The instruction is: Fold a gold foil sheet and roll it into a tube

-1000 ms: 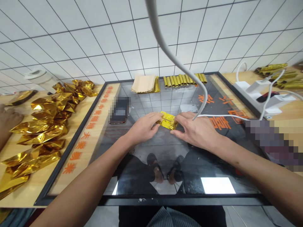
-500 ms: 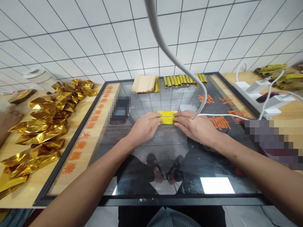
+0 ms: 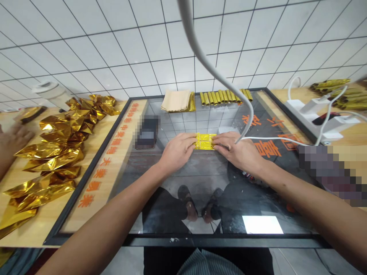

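A small folded piece of gold foil (image 3: 204,141) lies on the black-framed glass board (image 3: 200,179) in the middle. My left hand (image 3: 178,151) pinches its left end with closed fingers. My right hand (image 3: 238,151) pinches its right end the same way. Both hands rest on the glass, pressing the foil flat between them. A row of rolled gold foil pieces (image 3: 223,96) lies at the board's far edge, beside a stack of tan paper sheets (image 3: 176,101).
A heap of crumpled gold foil (image 3: 54,145) covers the wooden table on the left, where another person's hand (image 3: 13,139) rests. A dark phone (image 3: 146,131) lies on the glass. A white cable (image 3: 218,72) hangs over the board. A white power strip (image 3: 321,114) and more foil rolls (image 3: 335,89) are at right.
The foil piece was tilted and held a little nearer me; now it lies straight and flat on the glass, slightly farther away, with both hands pinching its ends.
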